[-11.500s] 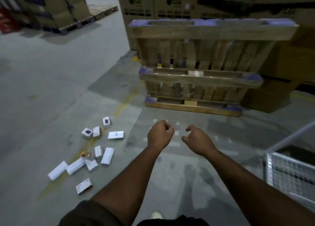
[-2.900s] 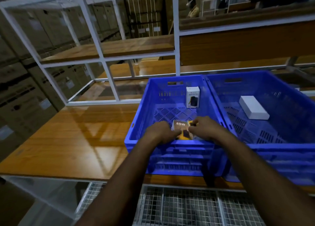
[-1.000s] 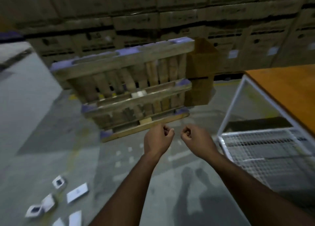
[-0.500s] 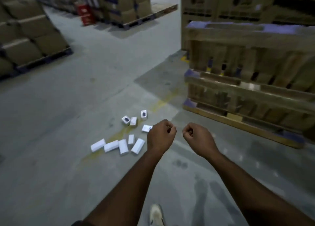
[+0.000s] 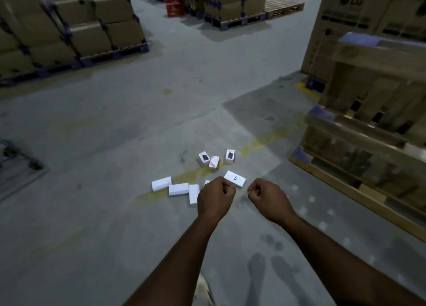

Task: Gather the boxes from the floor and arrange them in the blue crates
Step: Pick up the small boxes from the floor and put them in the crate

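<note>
I held both arms out in front of me above the grey concrete floor, and neither hand carried anything. My left hand was curled into a loose fist, its fingers folded in on an empty palm, and my right hand was curled the same way just beside it, the two apart from each other. I judged they were kept free and forward because the next pickup lay right ahead. The small white cardboard boxes lay scattered on the floor along a faded yellow painted line: three long ones in a rough row, a white box with blue print on its lid showing just past my left knuckles, and three smaller white boxes with dark pictures standing close together beyond it. One more was mostly hidden behind my left hand. The blue crates were not in sight from here. A stack of wooden pallets stood on edge to my right, leaving the boxes open to reach from my side.
</note>
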Motion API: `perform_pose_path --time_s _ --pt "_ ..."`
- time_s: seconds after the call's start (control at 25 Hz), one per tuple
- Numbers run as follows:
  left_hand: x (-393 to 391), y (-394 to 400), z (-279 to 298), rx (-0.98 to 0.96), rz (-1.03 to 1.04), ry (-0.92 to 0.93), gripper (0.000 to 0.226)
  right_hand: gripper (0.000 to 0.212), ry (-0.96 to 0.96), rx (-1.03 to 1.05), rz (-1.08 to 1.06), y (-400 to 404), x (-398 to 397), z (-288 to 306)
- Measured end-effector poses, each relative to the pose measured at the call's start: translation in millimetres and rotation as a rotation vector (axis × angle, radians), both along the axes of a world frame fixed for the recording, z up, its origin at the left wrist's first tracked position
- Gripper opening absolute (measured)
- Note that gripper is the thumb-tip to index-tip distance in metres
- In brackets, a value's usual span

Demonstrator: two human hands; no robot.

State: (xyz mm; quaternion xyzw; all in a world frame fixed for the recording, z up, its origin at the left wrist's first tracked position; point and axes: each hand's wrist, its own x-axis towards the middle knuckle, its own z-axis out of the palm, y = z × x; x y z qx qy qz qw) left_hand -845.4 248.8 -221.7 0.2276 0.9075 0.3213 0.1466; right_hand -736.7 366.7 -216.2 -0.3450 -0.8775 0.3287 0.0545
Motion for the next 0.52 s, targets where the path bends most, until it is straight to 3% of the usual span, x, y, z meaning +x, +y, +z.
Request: perform_pose_path --time_s 0.32,0.52 --pt "-153.1 -21.4 -8.9 -0.05 0.002 -0.035 0.012 0.007 -0.047 -0.07 -0.043 -11.4 -129.4 -12.7" --pt "-218.5 6.0 -24.6 -0.071 -0.005 -0.084 0.013 0.007 -0.059 -0.091 -0.1 32.1 -188.8 -27.3"
